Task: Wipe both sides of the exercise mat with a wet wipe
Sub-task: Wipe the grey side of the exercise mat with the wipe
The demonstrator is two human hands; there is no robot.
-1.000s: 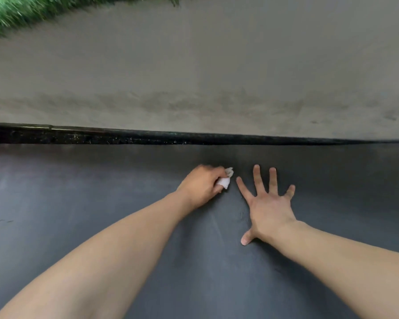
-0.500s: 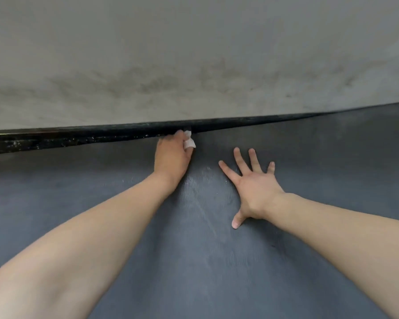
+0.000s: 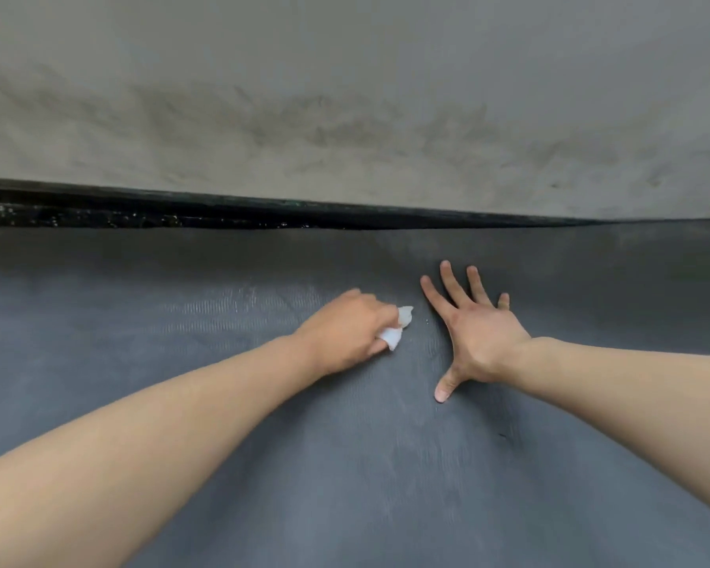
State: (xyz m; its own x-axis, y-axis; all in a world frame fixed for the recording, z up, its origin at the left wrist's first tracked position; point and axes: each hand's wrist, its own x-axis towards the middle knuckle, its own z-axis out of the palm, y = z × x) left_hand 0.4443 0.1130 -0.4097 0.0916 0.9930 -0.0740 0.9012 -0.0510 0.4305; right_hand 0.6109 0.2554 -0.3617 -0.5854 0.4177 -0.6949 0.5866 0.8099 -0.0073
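Head view: left hand [image 3: 345,330] curled round a bunched wet wipe [image 3: 396,332], pressing it on the exercise mat [image 3: 345,465]. Right hand [image 3: 474,325] flat beside it, fingers splayed, bracing the mat. Likely mid-wipe on the upward side; next stroke needs fresh area, flip not yet done. Mat lies on concrete floor [image 3: 345,116], far edge near.
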